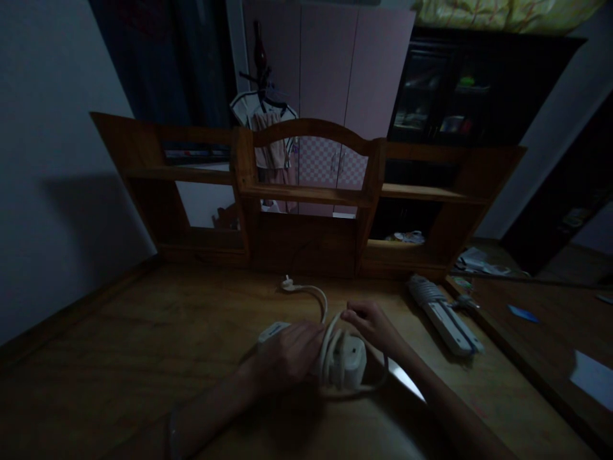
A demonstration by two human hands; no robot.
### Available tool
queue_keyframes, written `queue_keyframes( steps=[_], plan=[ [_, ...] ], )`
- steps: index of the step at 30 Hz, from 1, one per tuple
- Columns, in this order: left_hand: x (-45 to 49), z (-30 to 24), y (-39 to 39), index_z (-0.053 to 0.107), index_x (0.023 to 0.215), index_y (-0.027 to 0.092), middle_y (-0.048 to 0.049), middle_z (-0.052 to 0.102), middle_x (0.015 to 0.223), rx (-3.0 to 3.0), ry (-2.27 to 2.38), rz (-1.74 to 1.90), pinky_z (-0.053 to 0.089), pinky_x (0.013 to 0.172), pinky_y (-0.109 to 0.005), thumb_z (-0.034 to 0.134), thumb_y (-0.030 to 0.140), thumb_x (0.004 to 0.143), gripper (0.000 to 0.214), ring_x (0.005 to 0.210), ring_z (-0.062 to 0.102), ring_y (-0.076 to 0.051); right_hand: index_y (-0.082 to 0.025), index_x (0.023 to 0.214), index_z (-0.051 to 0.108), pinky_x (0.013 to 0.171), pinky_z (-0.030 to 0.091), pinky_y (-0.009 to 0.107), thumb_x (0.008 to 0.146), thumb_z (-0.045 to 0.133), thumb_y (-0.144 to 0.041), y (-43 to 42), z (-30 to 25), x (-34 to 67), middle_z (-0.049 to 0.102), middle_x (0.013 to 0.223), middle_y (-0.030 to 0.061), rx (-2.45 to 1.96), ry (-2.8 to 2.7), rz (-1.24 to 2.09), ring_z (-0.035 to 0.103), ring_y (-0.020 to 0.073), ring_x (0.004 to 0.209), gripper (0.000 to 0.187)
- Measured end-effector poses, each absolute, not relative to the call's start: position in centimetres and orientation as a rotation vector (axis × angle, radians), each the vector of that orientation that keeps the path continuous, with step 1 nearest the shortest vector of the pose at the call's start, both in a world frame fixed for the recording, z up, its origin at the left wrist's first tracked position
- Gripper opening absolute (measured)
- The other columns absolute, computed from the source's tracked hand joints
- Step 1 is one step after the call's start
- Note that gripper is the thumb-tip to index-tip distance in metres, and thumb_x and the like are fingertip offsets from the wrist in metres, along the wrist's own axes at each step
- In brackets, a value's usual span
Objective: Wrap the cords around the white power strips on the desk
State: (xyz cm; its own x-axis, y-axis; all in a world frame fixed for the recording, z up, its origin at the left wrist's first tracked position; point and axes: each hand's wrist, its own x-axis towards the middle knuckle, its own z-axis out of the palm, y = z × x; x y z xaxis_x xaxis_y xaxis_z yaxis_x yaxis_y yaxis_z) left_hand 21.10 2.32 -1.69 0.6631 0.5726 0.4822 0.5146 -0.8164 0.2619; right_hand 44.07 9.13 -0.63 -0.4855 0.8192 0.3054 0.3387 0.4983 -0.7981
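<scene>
A white power strip (347, 361) lies on the wooden desk (143, 345), with its white cable (330, 348) wound in several loops round its body. My left hand (290, 354) is closed round the strip's left part and holds it down. My right hand (371, 326) pinches the cable where it crosses over the top of the strip. The free end of the cable runs up and left to a white plug (287, 283) that rests on the desk near the shelf unit. The room is dim.
A wooden shelf unit (306, 191) stands along the desk's back edge. A second white power strip (445, 316) lies to the right. Papers (474, 260) and a blue card (523, 314) lie on a lower surface at right. A wall runs along the left.
</scene>
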Motion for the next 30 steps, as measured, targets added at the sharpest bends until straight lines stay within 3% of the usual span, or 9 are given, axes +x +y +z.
queue_keyframes(
  steps=[4,9,13,18,21,26,30],
  plan=[
    [20.5,-1.6,2.4,0.035,0.138,0.013,-0.0192,0.053,0.127,2.81,1.032,0.867,0.038,0.101,-0.042,0.045,0.041,0.092,0.055,0.117,0.051,-0.031,-0.014,0.063,0.053,0.053,0.03,0.022,0.094,0.04,-0.049,8.6,-0.9,43.0,0.043,0.059,-0.0031,-0.898,-2.025,1.048,0.04,0.0106,0.055,0.048],
    [20.4,-1.1,2.3,0.016,0.145,0.017,-0.0161,0.05,0.133,2.737,1.147,1.01,0.039,0.101,-0.036,0.053,0.037,0.09,0.07,0.118,0.051,-0.026,-0.013,0.067,0.057,0.059,0.038,0.022,0.093,0.042,-0.04,7.9,-1.4,42.2,0.053,0.065,-0.0009,-0.823,-1.972,1.216,0.046,0.013,0.061,0.04],
    [20.3,-0.9,2.4,0.025,0.141,0.019,-0.0141,0.053,0.129,2.738,1.132,1.058,0.04,0.101,-0.035,0.054,0.032,0.09,0.061,0.116,0.053,-0.024,-0.014,0.07,0.058,0.061,0.04,0.023,0.09,0.044,-0.034,7.8,-1.9,42.1,0.055,0.067,-0.0008,-0.847,-1.981,1.237,0.048,0.0139,0.065,0.032],
    [20.1,-1.2,3.2,0.036,0.135,0.017,-0.0153,0.055,0.127,2.621,1.237,1.203,0.042,0.1,-0.036,0.062,0.036,0.084,0.06,0.116,0.054,-0.026,-0.015,0.067,0.053,0.054,0.034,0.021,0.095,0.035,-0.039,7.0,-1.8,41.8,0.049,0.061,-0.0016,-0.973,-2.069,1.083,0.045,0.0122,0.058,0.041],
    [20.0,-1.7,4.0,0.038,0.134,0.018,-0.0138,0.056,0.127,2.55,1.304,1.386,0.046,0.097,-0.035,0.068,0.039,0.08,0.065,0.114,0.056,-0.026,-0.015,0.074,0.055,0.058,0.036,0.022,0.098,0.031,-0.043,6.5,-1.7,41.4,0.053,0.066,-0.0011,-1.019,-2.064,0.976,0.05,0.0125,0.062,0.044],
    [19.3,-1.7,5.0,0.039,0.133,0.022,-0.0089,0.06,0.122,2.311,1.422,1.549,0.052,0.087,-0.03,0.07,0.041,0.077,0.067,0.105,0.062,-0.021,-0.017,0.081,0.057,0.058,0.039,0.022,0.09,0.051,-0.044,7.4,-2.7,41.6,0.058,0.07,-0.0005,-1.149,-1.946,0.861,0.054,0.014,0.064,0.03],
    [18.3,-0.4,5.7,0.041,0.131,0.024,-0.0063,0.063,0.114,1.86,1.582,1.697,0.052,0.085,-0.032,0.072,0.045,0.073,0.069,0.1,0.063,-0.022,-0.016,0.08,0.059,0.054,0.042,0.022,0.083,0.06,-0.041,8.5,-2.6,42.4,0.056,0.069,-0.0002,-1.169,-1.848,0.954,0.055,0.0142,0.063,0.026]
  ],
)
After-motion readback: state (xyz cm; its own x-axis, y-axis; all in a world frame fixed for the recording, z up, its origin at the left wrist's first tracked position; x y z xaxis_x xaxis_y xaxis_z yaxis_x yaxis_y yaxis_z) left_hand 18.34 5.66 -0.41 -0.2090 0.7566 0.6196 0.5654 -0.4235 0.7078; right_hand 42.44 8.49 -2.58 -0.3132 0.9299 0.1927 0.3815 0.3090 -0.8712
